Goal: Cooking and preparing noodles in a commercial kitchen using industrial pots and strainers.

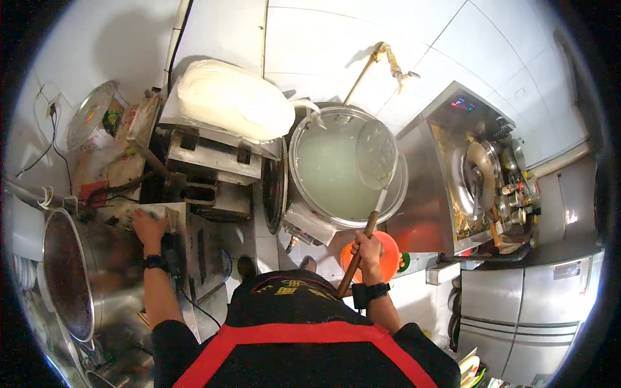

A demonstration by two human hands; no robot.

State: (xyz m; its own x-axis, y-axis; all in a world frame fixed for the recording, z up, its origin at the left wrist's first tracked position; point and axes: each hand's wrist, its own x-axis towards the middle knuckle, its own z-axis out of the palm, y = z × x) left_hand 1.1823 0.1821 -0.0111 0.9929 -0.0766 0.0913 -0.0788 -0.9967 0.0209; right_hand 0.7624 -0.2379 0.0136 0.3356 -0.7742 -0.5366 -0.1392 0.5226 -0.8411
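My right hand (369,250) is wrapped around the wooden handle of a long skimmer (356,262). Its round mesh head (376,154) lies over the right side of a large steel pot (399,201), at or just above the cloudy, pale liquid (327,165). To the left, my left hand (150,227) reaches down onto a crumpled, pale cloth-like thing (123,213) at the edge of a steel cabinet (179,213). Whether the fingers grip it is hidden. A big smooth mass of dough (235,99) rests on a steel stand behind the pot's left side.
An orange bucket (390,254) stands on the floor below the pot. At the right is a steel wok station (417,194) with a wok (461,179) and several seasoning containers (514,199). A dark-filled stockpot (68,276) is at far left; a wall tap (388,58) hangs above.
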